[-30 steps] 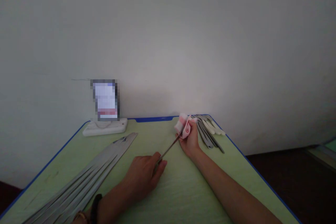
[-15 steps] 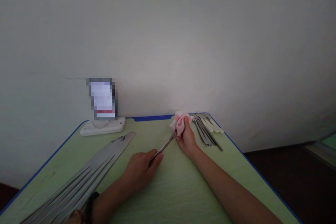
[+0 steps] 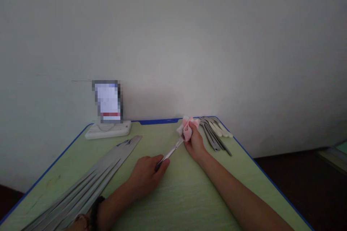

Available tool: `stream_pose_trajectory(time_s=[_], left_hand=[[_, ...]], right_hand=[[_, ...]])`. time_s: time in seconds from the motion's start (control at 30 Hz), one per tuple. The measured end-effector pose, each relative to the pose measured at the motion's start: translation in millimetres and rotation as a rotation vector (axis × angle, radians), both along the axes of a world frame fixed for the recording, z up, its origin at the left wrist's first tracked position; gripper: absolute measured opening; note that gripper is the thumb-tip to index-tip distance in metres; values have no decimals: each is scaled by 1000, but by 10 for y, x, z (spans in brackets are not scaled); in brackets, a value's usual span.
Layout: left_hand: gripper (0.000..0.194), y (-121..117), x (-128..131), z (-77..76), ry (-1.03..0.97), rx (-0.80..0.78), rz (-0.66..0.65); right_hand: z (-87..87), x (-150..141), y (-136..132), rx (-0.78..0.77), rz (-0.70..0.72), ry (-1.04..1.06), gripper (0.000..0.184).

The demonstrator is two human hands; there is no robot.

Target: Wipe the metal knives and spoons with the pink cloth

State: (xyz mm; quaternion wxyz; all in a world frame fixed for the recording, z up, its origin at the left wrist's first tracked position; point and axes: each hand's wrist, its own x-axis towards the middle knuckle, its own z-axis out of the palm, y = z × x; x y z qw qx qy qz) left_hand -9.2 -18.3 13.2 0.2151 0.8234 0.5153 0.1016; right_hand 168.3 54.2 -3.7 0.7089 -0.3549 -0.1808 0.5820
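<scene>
My left hand (image 3: 146,175) lies on the green table (image 3: 179,202) with its fingers closed round the near end of a thin metal utensil (image 3: 171,152). The utensil slants up and to the right. Its far end is wrapped in a pink and white cloth (image 3: 186,129), which my right hand (image 3: 194,143) grips in a fist near the table's back edge.
Several long flat metal strips (image 3: 89,184) lie fanned across the left of the table. A pile of metal cutlery with white handles (image 3: 215,133) lies at the back right corner. A white stand (image 3: 108,130) with a blurred screen stands at the back left against the wall.
My right hand with the cloth has shifted slightly along the utensil's far end, from the tip toward the shaft. My left hand keeps its hold, nearly still.
</scene>
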Motion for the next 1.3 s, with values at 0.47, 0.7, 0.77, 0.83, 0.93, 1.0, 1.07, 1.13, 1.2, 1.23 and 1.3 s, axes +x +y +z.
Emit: stream_pose_trajectory(time_s=[0.47, 0.7, 0.77, 0.83, 0.93, 1.0, 1.07, 1.13, 1.2, 1.23, 1.3], left_hand=[[38, 15, -41, -10, -199, -67, 51], [37, 16, -36, 6, -181, -78, 67], [35, 14, -23, 1, -106, -59, 41], [33, 11, -13, -4, -20, -29, 20], [33, 5, -10, -11, 39, 9, 3], [33, 3, -15, -17, 39, 12, -7], [34, 2, -21, -22, 42, 13, -17], [34, 0, -22, -23, 60, 21, -25], [35, -4, -18, -21, 79, 40, -35], [35, -6, -16, -19, 87, 49, -41], [35, -12, -11, -14, 98, 63, -55]], right_hand=[[116, -34, -106, 33, 47, -76, 35], [93, 3, -94, 59, 48, -13, 16], [69, -10, -77, 49, 6, -47, 19], [50, -23, -58, 77, -35, -70, 21], [26, -25, -28, 114, -67, -77, 20], [13, -13, -10, 115, -62, -69, 19], [5, 4, 2, 104, -39, -54, 17], [9, 19, 7, 80, -18, -25, 14], [27, 25, 6, 54, -15, 23, 12], [41, 25, 3, 43, -26, 51, 11], [69, 18, -1, 19, -58, 96, 14]])
